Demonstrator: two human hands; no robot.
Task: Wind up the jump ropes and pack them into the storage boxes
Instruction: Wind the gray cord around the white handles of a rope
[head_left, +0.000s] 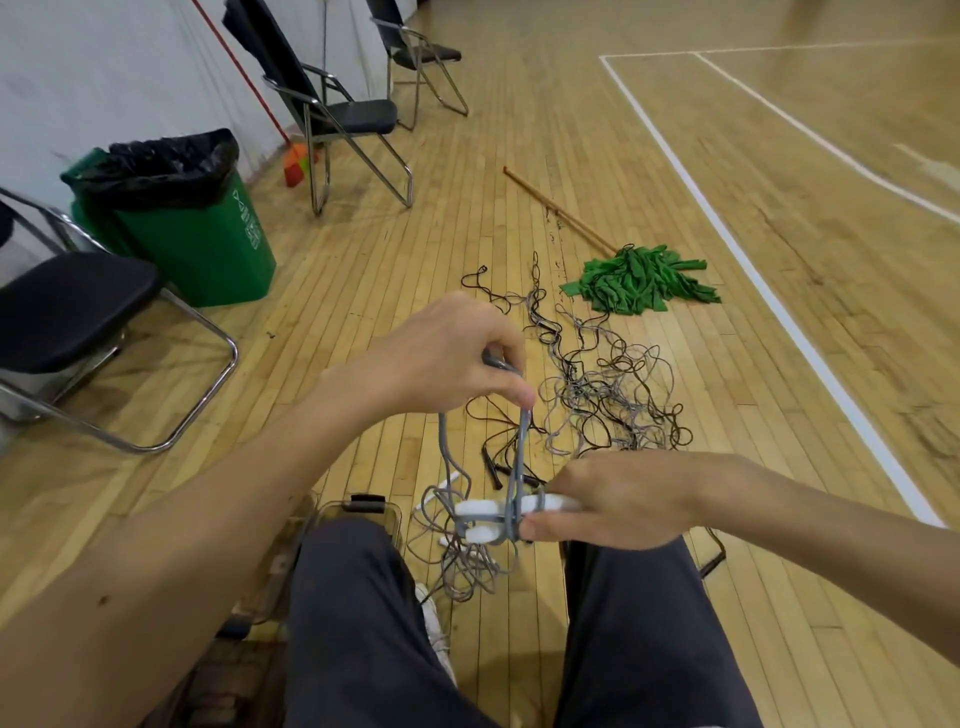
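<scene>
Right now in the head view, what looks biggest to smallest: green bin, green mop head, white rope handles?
1. green bin
2. green mop head
3. white rope handles, smallest even though nearest the camera

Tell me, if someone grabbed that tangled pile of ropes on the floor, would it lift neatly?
Probably not. The rope pile lies in thin, loose, interlaced loops, so it would likely sag and drag neighbours along. It looks light: the grey rope hangs limp from the left hand.

Green bin (208, 244) with black liner (166, 161) stands near folding chairs (358, 117). Green mop (641, 286) lies on wooden floor (779, 623); broom (296, 163) leans against wall (104, 62).
</scene>
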